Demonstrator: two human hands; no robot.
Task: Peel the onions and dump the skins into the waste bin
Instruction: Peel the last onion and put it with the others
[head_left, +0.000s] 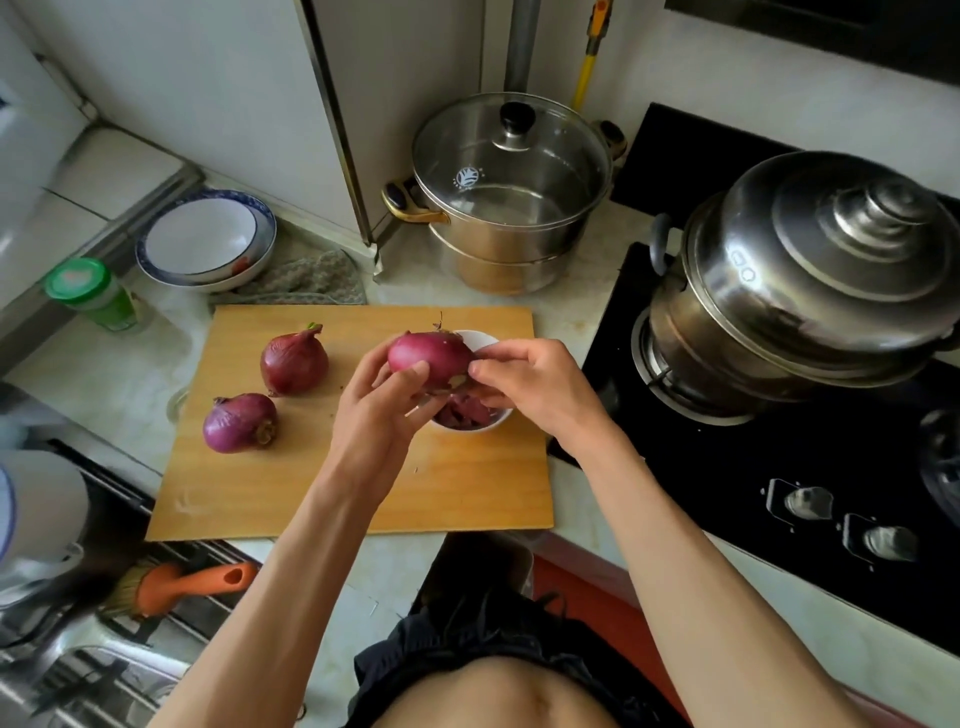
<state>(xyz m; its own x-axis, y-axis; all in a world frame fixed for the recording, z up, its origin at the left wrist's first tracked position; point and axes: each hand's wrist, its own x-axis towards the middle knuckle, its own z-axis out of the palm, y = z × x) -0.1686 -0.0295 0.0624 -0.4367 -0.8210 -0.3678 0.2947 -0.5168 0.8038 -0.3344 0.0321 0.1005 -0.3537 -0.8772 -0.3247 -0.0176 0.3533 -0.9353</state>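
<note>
Red onions number three in the head view. One onion (430, 357) is being held above a small white bowl (480, 340) at the middle of the frame; the left hand (382, 410) is cupping it from below with curled fingers, thumb pressing its front, while the right hand (530, 384) is pinching a flap of skin at the onion's three o'clock side. Loose purple skins (462, 413) are lying in that bowl, just under the hands. Two more onions are sitting on the wooden cutting board (311, 493) at nine o'clock of the held one: an upright onion (294, 361) further back and a tipped onion (239, 422) nearer, apart from each other.

Two steel pots are standing on the surface: a glass-lidded pot (511, 192) at twelve o'clock, its lid bearing a white emblem too small to read, and a domed pot (810, 275) on the black hob (727, 467) at two o'clock. Two stacked bowls (205, 239) are resting at ten o'clock beside one green-capped bottle (93, 293), whose label is blurred. One orange brush (187, 582) is lying at seven o'clock.
</note>
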